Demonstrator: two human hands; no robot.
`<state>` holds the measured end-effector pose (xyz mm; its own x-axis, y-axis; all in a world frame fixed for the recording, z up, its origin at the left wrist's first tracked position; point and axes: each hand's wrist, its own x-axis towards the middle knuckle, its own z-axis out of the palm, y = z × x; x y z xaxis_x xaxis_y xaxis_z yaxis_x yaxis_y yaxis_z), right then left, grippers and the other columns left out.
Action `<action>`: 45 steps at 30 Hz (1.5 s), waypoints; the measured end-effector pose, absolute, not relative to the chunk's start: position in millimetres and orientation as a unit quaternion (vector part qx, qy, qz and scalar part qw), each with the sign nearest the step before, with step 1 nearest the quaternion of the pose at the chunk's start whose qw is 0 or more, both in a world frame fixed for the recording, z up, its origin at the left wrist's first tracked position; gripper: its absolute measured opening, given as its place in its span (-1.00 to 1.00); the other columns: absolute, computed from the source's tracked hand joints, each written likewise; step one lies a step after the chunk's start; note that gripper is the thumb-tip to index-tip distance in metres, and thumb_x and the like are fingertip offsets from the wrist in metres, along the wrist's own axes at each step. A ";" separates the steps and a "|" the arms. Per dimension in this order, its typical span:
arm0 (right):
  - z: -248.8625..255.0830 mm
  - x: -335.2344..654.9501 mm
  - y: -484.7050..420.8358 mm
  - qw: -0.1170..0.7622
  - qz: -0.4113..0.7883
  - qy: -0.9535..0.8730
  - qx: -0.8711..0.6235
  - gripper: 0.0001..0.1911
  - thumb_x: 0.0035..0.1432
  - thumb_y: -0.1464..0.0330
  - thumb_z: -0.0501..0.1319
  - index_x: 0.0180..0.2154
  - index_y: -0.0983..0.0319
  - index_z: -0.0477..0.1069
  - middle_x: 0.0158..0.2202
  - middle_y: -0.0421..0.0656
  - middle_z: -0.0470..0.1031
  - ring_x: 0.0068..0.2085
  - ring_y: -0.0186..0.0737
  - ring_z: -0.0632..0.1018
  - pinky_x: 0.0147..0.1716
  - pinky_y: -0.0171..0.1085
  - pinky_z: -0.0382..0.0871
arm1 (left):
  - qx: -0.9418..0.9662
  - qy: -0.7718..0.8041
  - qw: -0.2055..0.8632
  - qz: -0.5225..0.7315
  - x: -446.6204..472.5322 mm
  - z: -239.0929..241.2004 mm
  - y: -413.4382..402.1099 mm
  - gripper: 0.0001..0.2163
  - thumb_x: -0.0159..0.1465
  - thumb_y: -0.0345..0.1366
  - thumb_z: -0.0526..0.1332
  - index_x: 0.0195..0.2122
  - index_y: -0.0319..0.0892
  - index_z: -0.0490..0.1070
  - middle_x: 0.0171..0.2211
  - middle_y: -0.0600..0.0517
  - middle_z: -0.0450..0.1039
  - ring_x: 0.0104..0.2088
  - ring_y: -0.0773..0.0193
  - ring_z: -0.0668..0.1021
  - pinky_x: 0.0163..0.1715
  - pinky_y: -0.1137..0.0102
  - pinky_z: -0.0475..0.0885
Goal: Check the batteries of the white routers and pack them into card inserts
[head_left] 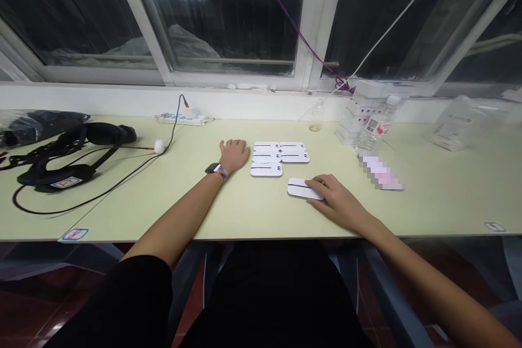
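Several white rounded cards [266, 169], each with a dark line and a small letter mark, lie flat in two columns on the pale green table. Left of them, my left hand [234, 156] rests palm down with its fingers spread, holding nothing. Nearer to me, a separate white card [299, 188] with a dark line lies apart from the group. My right hand [332, 198] grips its right end, the thumb and fingers covering that part. Whether this card is a single one or a thin stack, I cannot tell.
At left sit a black headset [67, 174] with a cable and a white power strip [183, 119]. To the right are a clear bottle [377, 125], stacked white boxes [349, 122], a blurred pinkish paper [381, 174] and a plastic bag [459, 125]. Windows rise behind the table.
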<state>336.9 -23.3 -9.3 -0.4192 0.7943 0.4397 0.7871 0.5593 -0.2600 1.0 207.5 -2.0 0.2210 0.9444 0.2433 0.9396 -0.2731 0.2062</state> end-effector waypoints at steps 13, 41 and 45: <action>11.3 294.5 16.8 0.243 0.203 -0.822 -0.473 -0.52 0.60 0.09 0.07 -0.39 0.14 0.39 -0.44 -0.23 0.49 -0.41 -0.20 0.45 -0.41 -0.21 0.25 | 0.897 0.289 0.177 0.282 13.6 35.2 104.3 -0.70 0.54 -0.06 0.18 0.20 -0.03 0.45 0.22 -0.10 0.54 0.27 -0.03 0.55 0.33 0.07 0.43; 21.1 310.9 8.6 0.187 -0.033 -0.943 -0.274 -0.80 0.42 0.42 0.23 -0.13 0.15 0.65 -0.02 0.01 0.71 -0.16 -0.04 0.71 -0.27 -0.13 0.57 | 0.905 0.281 0.245 0.206 21.0 9.2 56.5 -0.36 0.26 -0.17 0.40 0.38 -0.07 0.41 0.23 -0.17 0.55 0.25 -0.15 0.56 0.27 -0.06 0.50; 32.4 306.0 10.7 0.117 -0.074 -0.956 -0.260 -0.82 0.39 0.47 0.23 -0.18 0.15 0.61 -0.13 -0.04 0.69 -0.26 -0.11 0.63 -0.36 -0.19 0.41 | 0.904 0.283 0.244 0.210 22.3 9.4 56.0 -0.34 0.25 -0.19 0.40 0.39 -0.07 0.39 0.24 -0.17 0.56 0.24 -0.15 0.58 0.27 -0.06 0.51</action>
<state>306.0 10.7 32.4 -0.8372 0.4802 0.2618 0.5146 0.8537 0.0797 22.3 56.0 9.4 0.7520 0.6134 0.2412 0.4091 -0.7213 0.5589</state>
